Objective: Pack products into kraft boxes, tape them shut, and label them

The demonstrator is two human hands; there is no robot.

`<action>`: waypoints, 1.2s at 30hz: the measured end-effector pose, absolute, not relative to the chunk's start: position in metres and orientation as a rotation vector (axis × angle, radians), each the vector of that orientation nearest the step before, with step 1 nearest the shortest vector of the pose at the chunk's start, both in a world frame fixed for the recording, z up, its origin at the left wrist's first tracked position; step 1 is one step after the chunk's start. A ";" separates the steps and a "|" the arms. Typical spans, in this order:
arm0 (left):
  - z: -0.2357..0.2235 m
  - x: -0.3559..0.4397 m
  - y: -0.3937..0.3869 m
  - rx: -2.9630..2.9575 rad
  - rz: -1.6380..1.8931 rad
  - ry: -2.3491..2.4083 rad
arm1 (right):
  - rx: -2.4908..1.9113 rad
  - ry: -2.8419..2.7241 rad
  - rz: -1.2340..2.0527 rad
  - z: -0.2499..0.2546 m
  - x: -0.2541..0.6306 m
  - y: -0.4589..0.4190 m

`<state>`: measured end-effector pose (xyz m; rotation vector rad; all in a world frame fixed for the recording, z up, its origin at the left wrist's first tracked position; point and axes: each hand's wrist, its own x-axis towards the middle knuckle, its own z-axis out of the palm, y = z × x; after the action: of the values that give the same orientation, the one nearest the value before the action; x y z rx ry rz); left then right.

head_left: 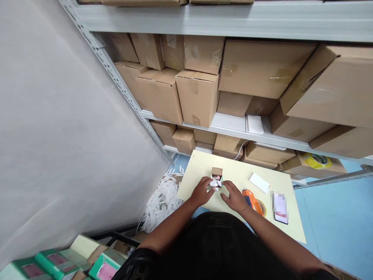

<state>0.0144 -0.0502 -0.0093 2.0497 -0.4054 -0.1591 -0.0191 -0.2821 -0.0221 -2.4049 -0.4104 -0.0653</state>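
A small cardboard box (217, 171) stands on the cream tabletop with its lid flap raised at the back. Inside it lie white paper and small pinkish and dark contents too small to name. My left hand (201, 192) is at the box's left side, fingers over the edge and thumb by the front flap, gripping that corner. At the right side is my right hand (234, 197), its thumb and fingers apart and the fingertips close to the box wall; whether they touch it I cannot tell.
On the cream table (233, 167) lie an orange tape dispenser (254, 202), a white box (259, 182) and a phone (280, 210). Shelves with cardboard boxes (196, 99) rise behind; a yellow tape roll (317, 160) rests there. Shredded paper (163, 200) heaps left. Green boxes (55, 262) stand lower left.
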 end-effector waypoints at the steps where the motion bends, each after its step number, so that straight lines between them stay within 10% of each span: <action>1: -0.012 0.013 -0.049 2.079 -0.138 -0.461 | -2.411 -0.416 -0.094 -0.023 -0.017 -0.278; 36: -0.005 0.061 -0.044 2.190 -0.030 -0.709 | -2.298 -0.031 -0.033 -0.023 0.001 -0.252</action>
<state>0.0613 -0.0439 -0.0045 2.1905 -0.7095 -0.0303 0.0012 -0.2517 -0.0230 -2.2985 -0.0310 -0.0332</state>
